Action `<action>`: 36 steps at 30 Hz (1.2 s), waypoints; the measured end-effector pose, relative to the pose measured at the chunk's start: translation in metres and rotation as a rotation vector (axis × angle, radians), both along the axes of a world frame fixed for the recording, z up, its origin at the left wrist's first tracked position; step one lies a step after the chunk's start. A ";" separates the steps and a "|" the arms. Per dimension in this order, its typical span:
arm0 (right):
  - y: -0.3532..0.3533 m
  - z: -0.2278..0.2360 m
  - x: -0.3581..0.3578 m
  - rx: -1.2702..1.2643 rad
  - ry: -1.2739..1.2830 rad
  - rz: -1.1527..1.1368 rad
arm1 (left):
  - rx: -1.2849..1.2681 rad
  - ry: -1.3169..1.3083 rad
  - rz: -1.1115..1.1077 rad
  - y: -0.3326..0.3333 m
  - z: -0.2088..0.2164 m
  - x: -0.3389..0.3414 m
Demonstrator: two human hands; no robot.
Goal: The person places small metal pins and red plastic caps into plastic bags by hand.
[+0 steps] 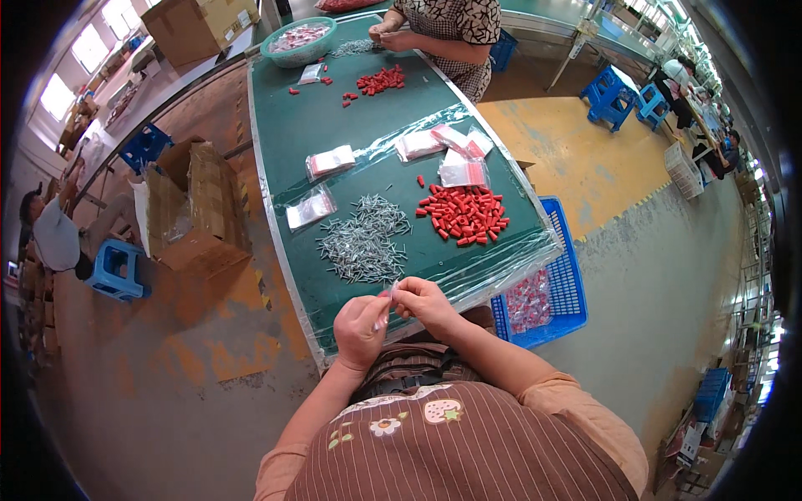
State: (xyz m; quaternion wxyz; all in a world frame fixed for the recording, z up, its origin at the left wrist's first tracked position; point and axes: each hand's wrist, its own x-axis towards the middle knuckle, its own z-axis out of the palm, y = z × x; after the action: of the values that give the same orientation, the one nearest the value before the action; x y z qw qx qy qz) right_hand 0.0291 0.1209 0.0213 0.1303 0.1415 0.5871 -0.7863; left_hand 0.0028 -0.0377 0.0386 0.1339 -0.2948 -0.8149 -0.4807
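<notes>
My left hand (361, 330) and my right hand (424, 302) meet at the near edge of the green table (288, 96). Both are closed in a pinch on one small clear plastic bag (391, 291) with a bit of red showing; the fingers hide most of it. Just beyond lies a heap of silvery screws (363, 242). To its right is a pile of red plastic plugs (464, 215). Flat clear zip bags lie in stacks: one left of the screws (310, 207), another farther back (331, 161), and several behind the plugs (464, 173).
At right, below the table edge, a blue basket (575, 280) holds filled bags (528, 302). Across the table a person's hands (391, 37) work near screws, red plugs (381, 80) and a green tub (276, 52). An opened carton (196, 204) and a blue stool (119, 269) stand left.
</notes>
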 end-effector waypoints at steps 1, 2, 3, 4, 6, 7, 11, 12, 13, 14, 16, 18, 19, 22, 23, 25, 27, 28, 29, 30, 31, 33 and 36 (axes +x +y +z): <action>0.000 0.000 0.001 -0.046 -0.005 -0.010 | -0.051 0.101 -0.028 -0.001 0.001 0.000; 0.000 0.000 0.002 -0.092 -0.009 -0.021 | -0.103 0.202 -0.055 -0.002 0.001 0.000; -0.001 0.000 0.002 -0.092 -0.010 -0.018 | -0.103 0.201 -0.053 -0.003 0.003 0.001; -0.001 0.003 0.002 -0.138 -0.035 -0.028 | -0.145 0.214 -0.064 -0.004 0.005 0.002; -0.001 0.005 0.002 -0.184 -0.061 -0.035 | -0.186 0.226 -0.072 -0.004 0.006 0.003; -0.002 0.006 0.003 -0.118 -0.030 -0.026 | -0.204 0.238 -0.083 -0.004 0.006 0.003; 0.001 0.004 0.002 -0.018 0.026 0.009 | -0.181 0.222 -0.134 -0.004 0.004 0.003; 0.002 0.004 0.002 -0.018 0.026 0.013 | -0.182 0.221 -0.131 -0.005 0.003 0.004; 0.006 0.004 0.001 0.001 0.011 0.056 | -0.092 0.143 -0.131 -0.005 0.005 0.003; 0.009 0.005 0.000 0.020 -0.005 0.099 | -0.001 0.066 -0.129 -0.005 0.007 0.003; 0.015 0.013 -0.001 0.007 -0.016 0.183 | 0.013 -0.156 -0.060 -0.005 0.015 -0.003; 0.018 0.017 -0.001 -0.004 -0.030 0.268 | 0.030 -0.380 0.010 -0.007 0.014 -0.011; 0.019 0.019 -0.002 -0.047 -0.029 0.313 | 0.063 -0.566 -0.122 -0.010 0.012 -0.017; 0.024 0.021 -0.004 -0.091 -0.027 0.371 | 0.152 -0.817 -0.286 -0.015 0.012 -0.021; 0.024 0.021 -0.004 -0.091 -0.026 0.379 | 0.178 -0.877 -0.275 -0.015 0.014 -0.020; 0.022 0.023 -0.003 -0.064 -0.006 0.307 | 0.203 -0.938 -0.262 -0.014 0.018 -0.018; 0.016 0.029 0.000 -0.037 0.014 0.235 | 0.259 -0.949 -0.148 -0.010 0.021 -0.015; 0.012 0.033 0.002 0.040 0.074 0.184 | 0.259 -0.950 -0.146 -0.011 0.018 -0.014; 0.009 0.034 0.004 0.116 0.134 0.133 | 0.280 -0.952 -0.092 -0.012 0.012 -0.013; 0.008 0.032 0.006 0.115 0.133 0.135 | 0.301 -0.953 -0.037 -0.013 0.006 -0.011; 0.007 0.028 0.007 0.212 0.168 0.130 | 0.301 -0.953 -0.036 -0.012 0.002 -0.010; 0.007 0.023 0.006 0.308 0.202 0.125 | 0.511 -0.994 -0.004 -0.010 -0.004 -0.006; 0.010 0.023 0.005 0.374 0.199 0.117 | 0.476 -1.020 -0.024 -0.013 -0.001 -0.004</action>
State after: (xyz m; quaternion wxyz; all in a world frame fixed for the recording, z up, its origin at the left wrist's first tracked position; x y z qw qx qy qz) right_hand 0.0340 0.1311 0.0440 0.0887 0.0505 0.7398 -0.6650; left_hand -0.0008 -0.0508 0.0378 -0.2198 0.0039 -0.6420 -0.7345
